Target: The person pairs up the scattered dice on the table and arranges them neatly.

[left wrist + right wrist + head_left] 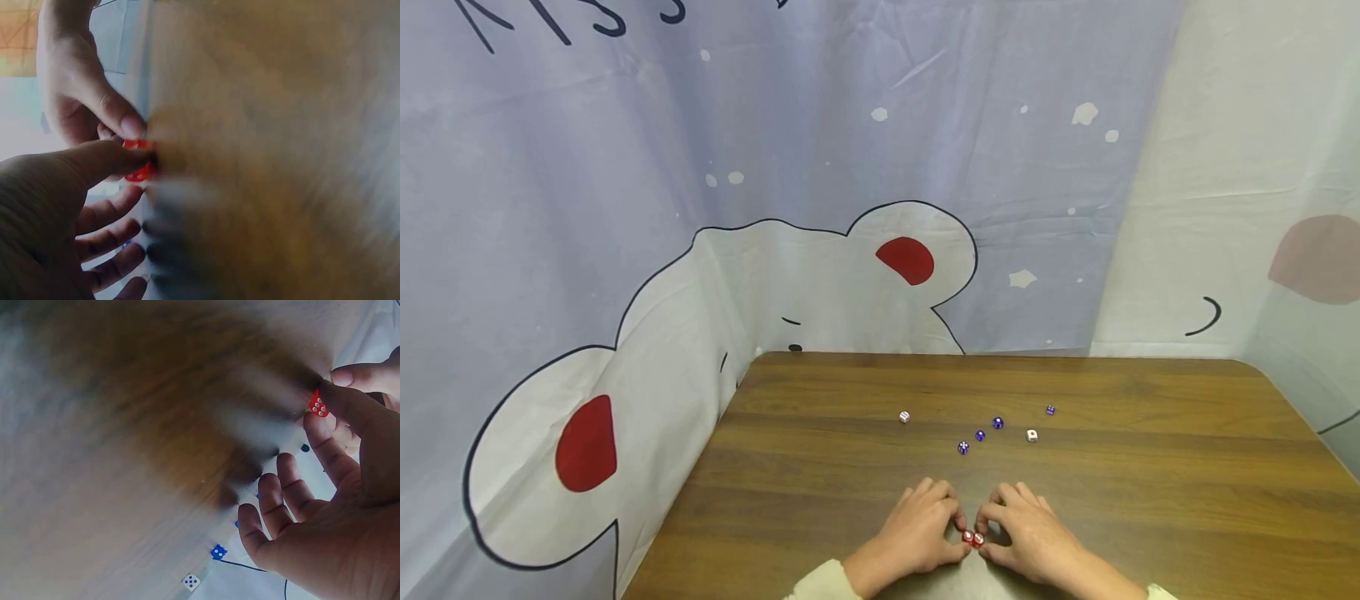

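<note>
On the table (820, 467), the left hand (919, 531) pinches a red die (967, 536) and the right hand (1032, 535) a second red die (979, 540), thumb and forefinger narrow around each; the dice sit side by side, seemingly touching. With so little surface to grip, an uneven squeeze could shoot one out, and bumping fingertips could twist the pair askew. No brand shows; the curtain (1000, 175) bears dark letters (613, 31), cut off above, perhaps "ISS".
</note>
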A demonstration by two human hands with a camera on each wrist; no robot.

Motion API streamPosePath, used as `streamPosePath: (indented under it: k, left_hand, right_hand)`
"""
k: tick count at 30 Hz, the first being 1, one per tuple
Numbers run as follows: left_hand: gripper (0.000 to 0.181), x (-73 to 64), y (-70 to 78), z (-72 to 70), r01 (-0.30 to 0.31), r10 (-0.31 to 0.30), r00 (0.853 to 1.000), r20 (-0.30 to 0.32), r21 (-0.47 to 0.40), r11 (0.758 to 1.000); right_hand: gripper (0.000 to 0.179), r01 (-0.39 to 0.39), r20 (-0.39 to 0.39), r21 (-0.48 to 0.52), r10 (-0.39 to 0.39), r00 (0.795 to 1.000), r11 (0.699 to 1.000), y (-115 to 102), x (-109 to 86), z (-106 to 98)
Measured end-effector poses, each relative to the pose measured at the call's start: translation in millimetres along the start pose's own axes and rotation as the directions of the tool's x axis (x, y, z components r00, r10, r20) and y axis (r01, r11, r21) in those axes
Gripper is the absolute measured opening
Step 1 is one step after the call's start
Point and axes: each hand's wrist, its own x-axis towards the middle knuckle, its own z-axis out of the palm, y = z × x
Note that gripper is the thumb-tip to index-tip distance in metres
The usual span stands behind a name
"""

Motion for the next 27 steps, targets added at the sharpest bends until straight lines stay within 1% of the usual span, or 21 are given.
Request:
streamPosePath:
  k: [5, 6, 8, 9, 13, 16, 18, 23, 27]
  left_hand:
    - [0.026, 6.3, -10.0, -11.1, -0.025, 0.033, 0.994, 0.101, -0.076, 0.997]
    - [0.027, 8.2, -12.5, -13.1, -0.028, 0.037, 0.993, 0.111, -0.085, 0.996]
    - [0.027, 11.8, -17.7, -15.7, -0.027, 0.038, 0.993, 0.112, -0.096, 0.995]
    - [0.028, 13.5, -20.2, -16.6, -0.023, 0.034, 0.993, 0.109, -0.101, 0.995]
    - [0.029, 22.2, -29.5, -17.3, -0.012, 0.019, 0.998, 0.063, -0.099, 0.995]
    - [0.03, 30.4, -34.9, -15.7, 0.014, -0.011, 1.0, 0.029, -0.106, 0.994]
    - [0.029, 36.1, -37.7, -13.3, 0.041, -0.041, 0.999, 0.005, -0.114, 0.993]
    - [0.029, 49.8, -42.5, -7.0, 0.122, -0.129, 0.991, -0.042, -0.137, 0.983]
    - [0.032, 59.5, -44.7, -3.2, 0.158, -0.168, 0.984, -0.064, -0.138, 0.978]
  right_hand:
    - [0.026, 0.009, 0.003, -0.005, -0.009, 1.0, 1.0, 1, 0.5, -1]
    - [0.026, 0.011, 0.004, -0.005, -0.011, 1.0, 1.0, 1, 0.4, -1]
    - [0.026, 0.011, 0.007, -0.003, -0.011, 1.0, 1.0, 1, 0.8, -1]
    - [0.026, 0.012, 0.009, -0.002, -0.012, 1.0, 1.0, 1, 0.8, -1]
    - [0.025, 0.01, 0.019, 0.001, -0.01, 1.0, 1.0, 1, 0.9, -2]
    - [0.025, 0.01, 0.023, 0.0, -0.01, 1.0, 1.0, 1, 0.9, -2]
    - [0.025, 0.011, 0.025, 0.003, -0.011, 1.0, 1.0, 1, 1.0, -2]
    - [0.026, 0.014, 0.024, 0.013, -0.014, 1.0, 1.0, 2, 1.0, -2]
    - [0.026, 0.021, 0.015, 0.011, -0.021, 1.0, 1.0, 3, 1.1, -2]
